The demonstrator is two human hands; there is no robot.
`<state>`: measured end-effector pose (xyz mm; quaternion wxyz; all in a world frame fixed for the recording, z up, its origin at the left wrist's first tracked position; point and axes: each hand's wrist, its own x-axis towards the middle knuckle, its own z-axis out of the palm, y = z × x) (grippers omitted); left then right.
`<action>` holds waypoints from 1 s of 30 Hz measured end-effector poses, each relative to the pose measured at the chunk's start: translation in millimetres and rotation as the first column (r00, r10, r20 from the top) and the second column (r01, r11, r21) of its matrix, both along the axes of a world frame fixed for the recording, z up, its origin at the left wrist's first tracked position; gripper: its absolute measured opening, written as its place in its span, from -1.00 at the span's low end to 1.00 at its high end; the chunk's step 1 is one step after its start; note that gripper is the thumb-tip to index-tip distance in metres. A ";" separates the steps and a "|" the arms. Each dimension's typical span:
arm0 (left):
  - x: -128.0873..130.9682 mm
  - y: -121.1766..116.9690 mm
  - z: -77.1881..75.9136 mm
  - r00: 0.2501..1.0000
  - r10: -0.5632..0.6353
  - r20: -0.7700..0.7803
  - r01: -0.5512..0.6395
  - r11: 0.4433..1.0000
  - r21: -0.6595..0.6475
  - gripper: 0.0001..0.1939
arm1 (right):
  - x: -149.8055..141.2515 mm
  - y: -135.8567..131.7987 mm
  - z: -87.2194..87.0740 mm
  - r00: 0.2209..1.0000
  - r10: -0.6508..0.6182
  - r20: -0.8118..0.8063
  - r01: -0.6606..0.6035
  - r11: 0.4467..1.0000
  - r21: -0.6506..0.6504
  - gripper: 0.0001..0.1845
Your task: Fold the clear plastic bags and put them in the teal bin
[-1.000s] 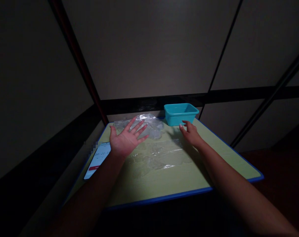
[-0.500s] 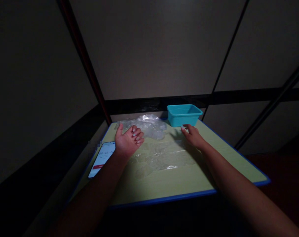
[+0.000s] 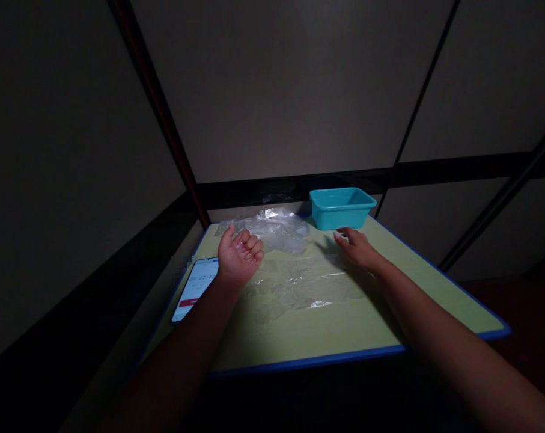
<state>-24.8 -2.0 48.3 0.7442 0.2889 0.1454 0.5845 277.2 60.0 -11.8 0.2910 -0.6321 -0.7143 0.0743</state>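
First-person view of 2 bare forearms reaching over a green tabletop (image 3: 308, 361) with a blue edge. The left hand (image 3: 240, 257) lies palm up towards the far edge, left of centre. Its left fingers (image 3: 253, 248) curl together towards the palm and hold nothing. They sit just beside the near side of a crumpled clear plastic sheet (image 3: 276, 231), which is bunched along the far edge with its long axis running left to right. The left hand is the nearer hand to this sheet. The right hand (image 3: 357, 249) is palm down, with its right fingers (image 3: 348, 236) loosely together and pointing up and left, also holding nothing. Whether they touch the tabletop cannot be told. A flat clear plastic sheet (image 3: 299, 287) spreads across the middle of the tabletop between the 2 hands, its long axis slanting up towards the right hand, which is nearer its right end. A teal plastic tub (image 3: 342, 210) stands at the far edge, just beyond the right fingers. A lit smartphone (image 3: 195, 282) lies near the left edge, beside the left wrist.
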 end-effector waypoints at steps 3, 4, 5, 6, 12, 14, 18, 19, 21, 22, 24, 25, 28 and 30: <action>-1.0 1.2 -0.6 1.000 -0.012 0.011 0.012 1.000 -0.008 -0.47 | -0.9 -0.5 0.7 1.000 0.019 0.012 -0.019 1.000 -0.002 -0.56; -1.5 1.5 -1.0 1.000 -0.018 0.012 0.018 1.000 -0.006 -0.47 | -1.2 -0.8 1.0 1.000 0.023 0.016 -0.023 1.000 -0.001 -0.56; -1.9 1.6 -1.5 1.000 -0.024 0.012 0.024 1.000 -0.002 -0.46 | -1.5 -1.0 1.2 0.999 0.027 0.020 -0.027 1.000 -0.001 -0.56; -2.2 1.6 -2.0 1.000 -0.028 0.011 0.028 1.000 0.003 -0.46 | -1.8 -1.2 1.4 0.999 0.031 0.024 -0.031 1.000 -0.002 -0.56; -1.0 -1.7 -1.3 0.999 -0.053 -0.002 0.053 0.997 0.058 -0.42 | -2.5 -2.7 3.2 0.998 0.053 0.044 -0.053 0.999 -0.004 -0.58; -0.1 -2.7 -0.4 0.998 -0.059 -0.007 0.059 0.994 0.089 -0.39 | -2.7 -3.2 3.6 0.997 0.060 0.049 -0.060 0.998 0.000 -0.58; 0.4 -2.8 -0.2 0.998 -0.055 -0.023 0.058 0.988 0.143 -0.35 | -2.7 -2.4 2.4 0.997 0.057 0.049 -0.057 0.998 0.003 -0.57; 0.2 -2.7 -0.4 0.998 -0.050 -0.027 0.054 0.987 0.152 -0.34 | -2.4 -1.9 1.8 0.997 0.054 0.048 -0.055 0.998 0.008 -0.58; -0.3 -2.6 -1.0 0.999 -0.038 -0.034 0.043 0.986 0.158 -0.32 | -1.9 -0.9 0.9 0.997 0.055 0.049 -0.056 0.998 0.019 -0.59; -0.6 -2.7 -1.2 0.999 -0.031 -0.036 0.036 0.987 0.157 -0.31 | -1.6 -0.7 0.7 0.997 0.058 0.051 -0.059 0.998 0.021 -0.59; -1.1 -3.1 -1.7 0.999 -0.018 -0.031 0.023 0.988 0.152 -0.30 | -1.3 -0.9 1.0 0.996 0.067 0.061 -0.068 0.998 0.017 -0.58; -1.3 -3.4 -1.9 1.000 -0.014 -0.024 0.017 0.989 0.150 -0.30 | -1.3 -1.3 1.3 0.995 0.071 0.064 -0.072 0.997 0.014 -0.57; -1.8 -4.2 -2.7 1.000 -0.006 0.003 0.006 0.990 0.138 -0.30 | -1.7 -2.7 2.2 0.995 0.074 0.063 -0.075 0.997 0.009 -0.57; -2.2 -4.7 -3.1 1.000 0.004 0.016 -0.006 0.992 0.122 -0.30 | -2.1 -3.1 2.5 0.995 0.072 0.067 -0.072 0.997 0.006 -0.57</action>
